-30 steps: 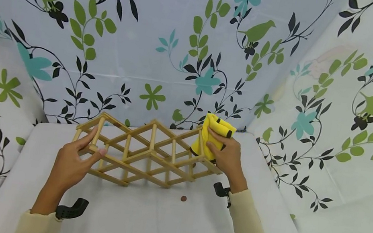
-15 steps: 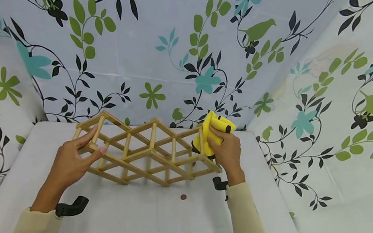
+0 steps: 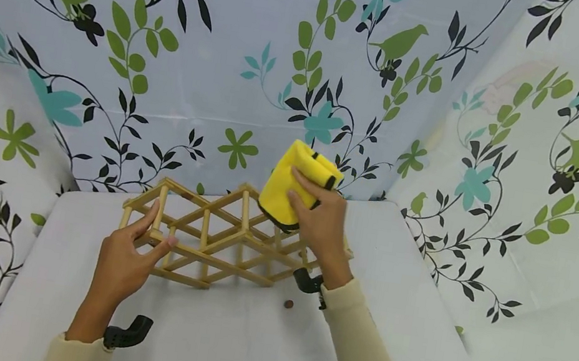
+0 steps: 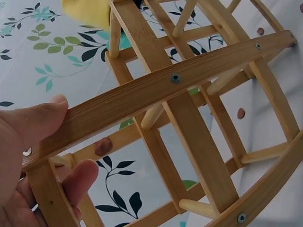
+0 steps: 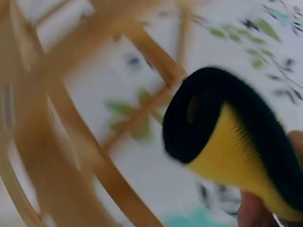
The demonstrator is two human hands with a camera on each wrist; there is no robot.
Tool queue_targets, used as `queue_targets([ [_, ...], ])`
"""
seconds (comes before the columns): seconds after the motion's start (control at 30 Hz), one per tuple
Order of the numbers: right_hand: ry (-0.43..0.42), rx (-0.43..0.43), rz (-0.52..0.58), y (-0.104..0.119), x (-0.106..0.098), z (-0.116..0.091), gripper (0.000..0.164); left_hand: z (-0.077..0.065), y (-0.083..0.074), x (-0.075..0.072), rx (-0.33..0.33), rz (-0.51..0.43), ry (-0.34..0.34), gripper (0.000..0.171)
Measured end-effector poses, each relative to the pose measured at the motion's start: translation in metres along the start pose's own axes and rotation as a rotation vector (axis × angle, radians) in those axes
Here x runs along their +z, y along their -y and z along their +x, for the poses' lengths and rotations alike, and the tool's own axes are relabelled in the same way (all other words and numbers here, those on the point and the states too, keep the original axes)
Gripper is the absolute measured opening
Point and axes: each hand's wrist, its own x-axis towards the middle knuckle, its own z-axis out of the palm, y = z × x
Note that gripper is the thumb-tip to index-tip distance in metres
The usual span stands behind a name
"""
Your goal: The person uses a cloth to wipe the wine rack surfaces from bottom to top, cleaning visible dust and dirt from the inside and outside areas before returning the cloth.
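A light wooden lattice rack (image 3: 223, 239) of slats and dowels, joined with metal rivets, stands over the white table. My left hand (image 3: 126, 256) grips its left end, thumb on a front slat and fingers behind, as the left wrist view shows with the rack (image 4: 199, 127) close up. In my right hand (image 3: 320, 220) is a folded yellow cloth (image 3: 288, 187) with black edging, pinched between thumb and fingers above the middle-right of the rack. The right wrist view has the cloth (image 5: 232, 151) folded over beside blurred slats; most of that hand lies outside the frame.
A white-covered table (image 3: 218, 346) lies beneath the rack, with a small brown spot (image 3: 289, 304) in front of it. Behind and to both sides hang patterned sheets (image 3: 199, 65) with leaves and birds. Each wrist carries a black camera mount (image 3: 129, 332).
My right hand has lifted the yellow cloth off the rack's right end and moved it left and up. My left hand keeps its grip; it and the rack appear slightly further right.
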Motion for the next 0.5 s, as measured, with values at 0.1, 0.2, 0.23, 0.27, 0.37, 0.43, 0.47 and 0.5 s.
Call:
queue_targets([
  [0.1,0.155,0.073,-0.142,-0.01,0.035,0.0,0.04,-0.003,-0.002,0.006,-0.018,-0.018,-0.014,0.081],
  [0.2,0.238,0.116,-0.39,-0.022,0.051,-0.001,0.04,-0.005,-0.004,0.012,-0.031,-0.031,-0.013,0.082],
  [0.23,0.246,0.131,-0.47,-0.025,0.052,-0.002,0.039,-0.005,-0.005,0.014,-0.033,-0.031,-0.014,0.082],
  [0.27,0.247,0.137,-0.533,-0.026,0.051,-0.002,0.039,-0.005,-0.006,0.016,-0.036,-0.03,-0.015,0.082],
  [0.37,0.204,0.131,-0.527,-0.024,0.043,-0.001,0.037,-0.007,-0.008,0.018,-0.037,-0.017,-0.022,0.081],
  [0.43,0.16,0.085,-0.366,-0.02,0.041,0.0,0.036,-0.007,-0.009,0.017,-0.032,-0.012,-0.031,0.081],
  [0.47,0.154,0.056,-0.299,-0.018,0.042,0.001,0.036,-0.007,-0.009,0.016,-0.032,-0.01,-0.034,0.081],
  [0.5,0.153,0.04,-0.249,-0.017,0.045,0.002,0.036,-0.007,-0.009,0.015,-0.027,-0.009,-0.038,0.081],
])
